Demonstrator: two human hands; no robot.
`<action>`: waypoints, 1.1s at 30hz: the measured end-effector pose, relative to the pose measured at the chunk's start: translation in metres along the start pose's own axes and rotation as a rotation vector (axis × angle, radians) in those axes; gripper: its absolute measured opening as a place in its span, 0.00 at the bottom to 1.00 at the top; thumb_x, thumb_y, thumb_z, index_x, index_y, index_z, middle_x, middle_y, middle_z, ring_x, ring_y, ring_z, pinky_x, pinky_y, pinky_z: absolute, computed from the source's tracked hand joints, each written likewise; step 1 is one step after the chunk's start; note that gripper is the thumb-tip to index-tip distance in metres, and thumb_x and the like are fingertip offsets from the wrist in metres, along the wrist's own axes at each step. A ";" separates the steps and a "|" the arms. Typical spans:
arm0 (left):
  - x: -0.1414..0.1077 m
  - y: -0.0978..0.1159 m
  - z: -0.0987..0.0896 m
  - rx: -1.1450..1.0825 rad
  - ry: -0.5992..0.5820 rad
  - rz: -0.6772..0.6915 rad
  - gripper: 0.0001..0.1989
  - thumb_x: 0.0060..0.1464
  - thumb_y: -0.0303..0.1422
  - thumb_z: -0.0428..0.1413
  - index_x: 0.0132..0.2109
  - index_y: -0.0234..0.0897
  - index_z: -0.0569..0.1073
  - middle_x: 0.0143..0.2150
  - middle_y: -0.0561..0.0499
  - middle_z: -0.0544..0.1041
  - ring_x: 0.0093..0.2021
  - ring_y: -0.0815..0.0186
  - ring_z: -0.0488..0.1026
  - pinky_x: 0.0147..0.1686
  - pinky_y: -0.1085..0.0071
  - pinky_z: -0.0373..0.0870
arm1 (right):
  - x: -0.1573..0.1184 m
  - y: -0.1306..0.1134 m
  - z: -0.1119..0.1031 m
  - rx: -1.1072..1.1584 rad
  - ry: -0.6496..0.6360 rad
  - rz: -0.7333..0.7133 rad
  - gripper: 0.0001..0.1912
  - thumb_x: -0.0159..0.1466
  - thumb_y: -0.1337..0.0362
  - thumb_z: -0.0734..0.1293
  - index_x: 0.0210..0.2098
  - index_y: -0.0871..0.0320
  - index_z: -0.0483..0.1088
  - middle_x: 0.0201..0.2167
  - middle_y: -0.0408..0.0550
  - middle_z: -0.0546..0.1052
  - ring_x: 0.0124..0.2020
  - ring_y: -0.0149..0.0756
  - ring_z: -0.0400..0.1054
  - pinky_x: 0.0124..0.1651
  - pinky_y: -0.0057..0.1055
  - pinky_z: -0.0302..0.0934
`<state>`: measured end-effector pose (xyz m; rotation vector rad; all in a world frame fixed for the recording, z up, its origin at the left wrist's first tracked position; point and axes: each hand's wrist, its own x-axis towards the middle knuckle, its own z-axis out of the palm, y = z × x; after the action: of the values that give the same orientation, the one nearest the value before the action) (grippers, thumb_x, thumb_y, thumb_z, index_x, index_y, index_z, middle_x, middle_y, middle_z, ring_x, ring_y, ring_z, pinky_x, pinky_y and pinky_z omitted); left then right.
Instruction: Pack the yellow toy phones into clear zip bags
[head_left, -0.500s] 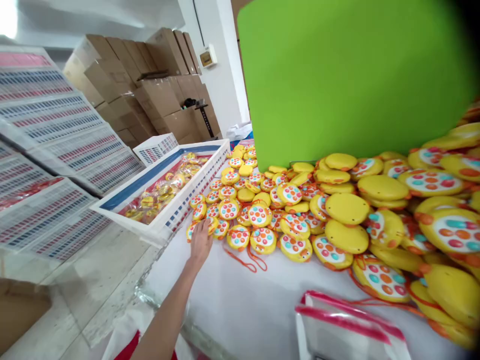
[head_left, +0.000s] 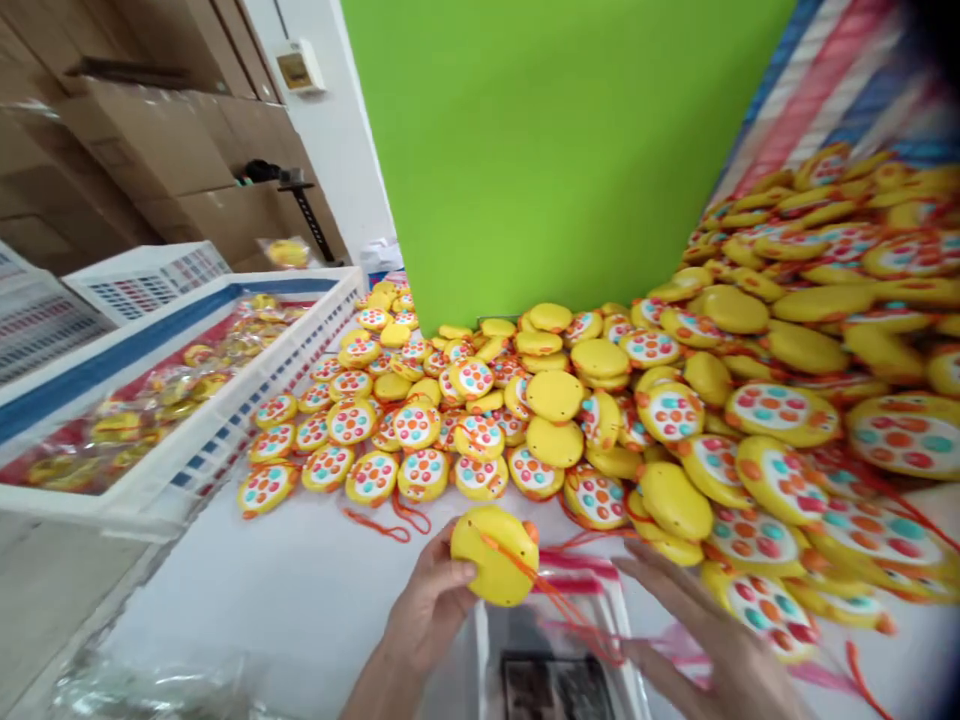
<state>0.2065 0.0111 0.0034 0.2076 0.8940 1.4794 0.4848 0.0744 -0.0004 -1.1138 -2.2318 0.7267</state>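
My left hand [head_left: 431,610] grips a yellow duck-shaped toy [head_left: 491,560], thumb on its plain back. An orange cord [head_left: 574,620] loops from the toy toward my right hand [head_left: 712,640]. The right fingers are spread and somewhat blurred; whether they touch the cord I cannot tell. Below the toy lies a clear zip bag [head_left: 622,690] with a pink top strip, a dark picture showing through it. Pink translucent plastic [head_left: 682,645] shows by the right fingers. Just beyond both hands spreads a heap of similar toys [head_left: 424,470], many with coloured dots on a white oval.
A white plastic basket [head_left: 247,425] holding bagged toys stands at the left. Behind the heap rises a green board [head_left: 555,150]. More toys pile up against striped sheeting [head_left: 817,80] at the right. Cardboard boxes [head_left: 142,140] are stacked at the back left.
My left hand has come back from the heap's left end to the front middle with a toy in it. My right hand has entered the view, which has turned rightward.
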 end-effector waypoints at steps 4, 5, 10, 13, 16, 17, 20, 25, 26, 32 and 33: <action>0.002 -0.032 0.011 -0.224 -0.022 -0.106 0.19 0.38 0.21 0.61 0.42 0.36 0.77 0.38 0.49 0.81 0.43 0.57 0.77 0.47 0.63 0.71 | -0.009 0.006 -0.004 0.401 -0.253 0.096 0.30 0.62 0.48 0.62 0.62 0.45 0.59 0.57 0.50 0.71 0.50 0.46 0.71 0.43 0.38 0.72; 0.002 -0.037 0.012 -0.262 -0.031 -0.138 0.18 0.37 0.22 0.61 0.40 0.36 0.77 0.38 0.49 0.81 0.43 0.57 0.77 0.45 0.64 0.71 | -0.011 0.010 -0.005 0.383 -0.173 0.148 0.31 0.61 0.47 0.62 0.62 0.47 0.60 0.56 0.52 0.71 0.49 0.47 0.72 0.42 0.38 0.72; 0.004 -0.055 0.015 -0.371 -0.041 -0.281 0.10 0.42 0.29 0.60 0.36 0.31 0.77 0.36 0.44 0.81 0.34 0.60 0.77 0.33 0.68 0.72 | -0.004 0.006 -0.016 0.253 0.127 0.344 0.18 0.60 0.50 0.65 0.42 0.54 0.75 0.34 0.50 0.79 0.34 0.41 0.75 0.34 0.32 0.71; 0.005 -0.064 0.018 -0.376 -0.069 -0.301 0.13 0.46 0.33 0.57 0.38 0.29 0.77 0.38 0.41 0.80 0.32 0.58 0.76 0.26 0.68 0.71 | 0.005 -0.016 -0.012 0.354 0.059 0.325 0.17 0.63 0.51 0.63 0.28 0.55 0.73 0.22 0.45 0.74 0.26 0.35 0.71 0.29 0.26 0.68; 0.003 -0.073 0.027 -0.388 -0.002 -0.245 0.13 0.45 0.30 0.56 0.40 0.30 0.77 0.39 0.43 0.80 0.36 0.60 0.76 0.29 0.71 0.70 | 0.010 -0.034 0.013 0.423 -0.007 0.298 0.16 0.61 0.52 0.65 0.42 0.56 0.72 0.38 0.49 0.78 0.37 0.38 0.73 0.35 0.28 0.70; 0.002 -0.076 0.031 -0.373 0.016 -0.225 0.13 0.46 0.29 0.57 0.41 0.31 0.77 0.39 0.44 0.80 0.37 0.61 0.76 0.30 0.73 0.70 | 0.010 -0.038 0.023 0.434 -0.030 0.289 0.18 0.62 0.53 0.65 0.48 0.56 0.70 0.43 0.51 0.77 0.39 0.39 0.73 0.37 0.29 0.70; -0.008 -0.081 0.035 -0.214 -0.037 -0.211 0.15 0.53 0.33 0.56 0.48 0.35 0.74 0.41 0.46 0.79 0.34 0.65 0.75 0.27 0.75 0.68 | 0.009 -0.041 0.044 0.350 0.028 0.247 0.20 0.65 0.57 0.62 0.54 0.58 0.64 0.44 0.52 0.77 0.39 0.37 0.74 0.39 0.31 0.71; -0.025 -0.067 0.017 0.331 -0.064 -0.227 0.23 0.51 0.45 0.60 0.50 0.35 0.71 0.25 0.51 0.75 0.15 0.73 0.64 0.14 0.79 0.56 | 0.008 -0.031 0.039 0.165 0.176 0.034 0.15 0.65 0.63 0.62 0.52 0.53 0.65 0.46 0.49 0.76 0.45 0.37 0.72 0.45 0.29 0.69; -0.028 -0.060 0.013 0.411 -0.011 -0.209 0.22 0.48 0.44 0.62 0.45 0.33 0.73 0.21 0.54 0.72 0.13 0.75 0.60 0.13 0.80 0.53 | 0.007 -0.029 0.037 0.143 0.184 0.016 0.15 0.65 0.63 0.62 0.52 0.52 0.65 0.47 0.48 0.75 0.46 0.37 0.72 0.45 0.29 0.69; -0.044 -0.024 0.019 0.815 0.203 0.227 0.14 0.54 0.43 0.57 0.30 0.36 0.76 0.24 0.51 0.74 0.26 0.70 0.70 0.27 0.78 0.68 | 0.001 -0.030 0.038 0.167 0.102 0.080 0.14 0.65 0.64 0.63 0.51 0.52 0.65 0.45 0.49 0.74 0.44 0.37 0.70 0.44 0.30 0.67; -0.046 -0.023 0.023 0.915 0.183 0.295 0.12 0.55 0.42 0.56 0.35 0.37 0.77 0.29 0.50 0.77 0.31 0.67 0.73 0.32 0.77 0.70 | 0.001 -0.034 0.038 0.188 0.064 0.094 0.14 0.65 0.65 0.62 0.51 0.52 0.65 0.45 0.49 0.73 0.43 0.37 0.70 0.44 0.31 0.67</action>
<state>0.2454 -0.0247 0.0219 0.9149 1.7079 1.2648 0.4409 0.0491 -0.0041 -1.1378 -2.0228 0.9061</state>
